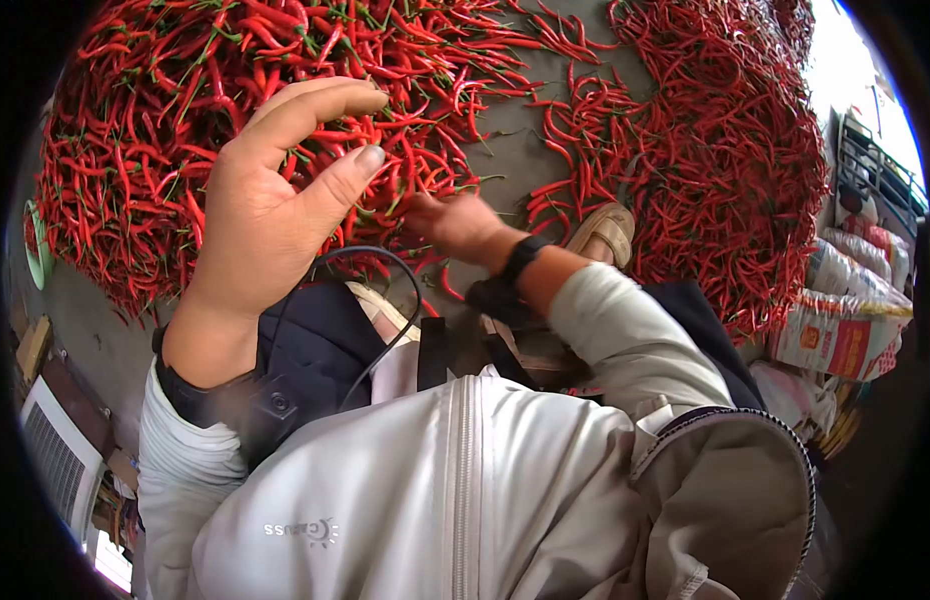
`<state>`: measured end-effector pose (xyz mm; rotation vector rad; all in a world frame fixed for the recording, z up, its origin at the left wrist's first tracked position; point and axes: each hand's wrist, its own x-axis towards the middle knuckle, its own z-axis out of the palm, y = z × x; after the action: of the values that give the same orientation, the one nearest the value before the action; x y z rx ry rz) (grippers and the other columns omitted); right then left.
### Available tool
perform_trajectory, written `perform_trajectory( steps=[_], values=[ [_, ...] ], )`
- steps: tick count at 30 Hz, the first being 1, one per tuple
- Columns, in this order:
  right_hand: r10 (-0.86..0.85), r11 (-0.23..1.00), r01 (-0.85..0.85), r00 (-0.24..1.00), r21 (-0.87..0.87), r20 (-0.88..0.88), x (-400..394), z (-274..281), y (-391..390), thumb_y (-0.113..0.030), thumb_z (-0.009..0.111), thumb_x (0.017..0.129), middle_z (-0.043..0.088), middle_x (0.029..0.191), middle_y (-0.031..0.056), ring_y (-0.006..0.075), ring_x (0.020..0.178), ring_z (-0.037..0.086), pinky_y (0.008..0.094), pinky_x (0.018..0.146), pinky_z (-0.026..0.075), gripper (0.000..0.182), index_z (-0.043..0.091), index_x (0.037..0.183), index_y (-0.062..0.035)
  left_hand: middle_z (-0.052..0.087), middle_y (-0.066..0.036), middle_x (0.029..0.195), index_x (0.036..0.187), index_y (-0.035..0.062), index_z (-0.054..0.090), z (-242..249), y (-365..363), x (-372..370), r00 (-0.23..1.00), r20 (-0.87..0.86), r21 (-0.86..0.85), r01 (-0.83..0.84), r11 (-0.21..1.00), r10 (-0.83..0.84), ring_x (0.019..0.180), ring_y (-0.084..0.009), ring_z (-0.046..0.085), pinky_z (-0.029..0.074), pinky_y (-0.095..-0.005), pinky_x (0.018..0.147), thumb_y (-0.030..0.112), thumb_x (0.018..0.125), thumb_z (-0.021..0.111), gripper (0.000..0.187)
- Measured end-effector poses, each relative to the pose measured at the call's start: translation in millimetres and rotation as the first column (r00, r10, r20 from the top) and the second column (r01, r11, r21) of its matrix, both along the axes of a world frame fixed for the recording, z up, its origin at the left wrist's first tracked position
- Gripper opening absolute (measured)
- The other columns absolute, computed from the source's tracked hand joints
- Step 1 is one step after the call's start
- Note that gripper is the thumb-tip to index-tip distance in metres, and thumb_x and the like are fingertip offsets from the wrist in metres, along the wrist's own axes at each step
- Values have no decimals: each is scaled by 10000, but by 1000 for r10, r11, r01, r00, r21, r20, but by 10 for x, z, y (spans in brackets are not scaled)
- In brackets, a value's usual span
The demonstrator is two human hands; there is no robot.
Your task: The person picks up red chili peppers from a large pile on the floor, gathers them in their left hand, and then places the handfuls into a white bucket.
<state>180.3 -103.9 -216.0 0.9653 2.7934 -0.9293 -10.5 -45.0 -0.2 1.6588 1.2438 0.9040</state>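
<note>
While the left hand (250,215) is hanging with fingers open, the blurred right hand (460,225) is seemingly picking among slender red chilli peppers (135,180), its grip impossible to tell; any lift is calling for a light pinch. Two main heaps, countless pods, are lying on grey floor (510,160).

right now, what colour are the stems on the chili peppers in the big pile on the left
Green; it shows in the head view, on the peppers.
</note>
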Motion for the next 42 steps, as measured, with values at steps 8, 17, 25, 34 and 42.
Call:
perform_trajectory(
  steps=[8, 17, 25, 34, 42],
  values=[
    [-16, 984, -22, 977, 175, 211, 539, -135, -5, -179, 547, 742, 422, 1278, 75, 212, 624, 604, 362, 533, 483, 150, 643, 856, -162, 516, -131, 1161, 1088, -23, 548, 20, 34, 12, 993, -40, -86, 108, 990, -112, 1142, -216, 456, 303, -323, 998, 42, 804, 585, 294],
    [-20, 988, -66, 834, 136, 551, 1944, 248, 537, -132, 531, 746, 585, 974, 69, 259, 671, 606, 371, 596, 504, 141, 614, 860, -138, 525, -123, 1150, 1085, -18, 552, 70, 56, 90, 989, -43, -41, 137, 990, -139, 1129, -207, 465, 306, -322, 996, 51, 801, 591, 295],
    [-583, 809, 563, 735, 166, 346, 1896, 261, 680, -195, 541, 765, 621, 787, 121, 306, 775, 610, 418, 632, 486, 166, 580, 876, -79, 522, -118, 1154, 1087, -18, 550, 37, 64, 118, 990, -35, -54, 138, 989, -140, 1132, -205, 462, 306, -317, 994, 45, 806, 581, 290],
    [-757, 601, 786, 504, 142, 415, 1098, -377, 469, -289, 538, 800, 589, 959, 150, 342, 881, 580, 432, 734, 484, 250, 562, 880, -53, 588, -104, 1041, 1008, 8, 599, -93, 63, 142, 998, -36, -14, 60, 998, -60, 1000, -191, 540, 391, -292, 894, 82, 774, 623, 247],
    [-556, 812, 550, 831, -197, 28, 881, 0, 397, -187, 559, 760, 601, 849, 156, 354, 810, 569, 456, 695, 453, 191, 571, 910, -68, 517, -128, 1163, 1095, -21, 545, -18, 42, 80, 987, -54, -82, 143, 986, -148, 1139, -207, 457, 298, -315, 1000, 43, 809, 580, 296]
  ],
)
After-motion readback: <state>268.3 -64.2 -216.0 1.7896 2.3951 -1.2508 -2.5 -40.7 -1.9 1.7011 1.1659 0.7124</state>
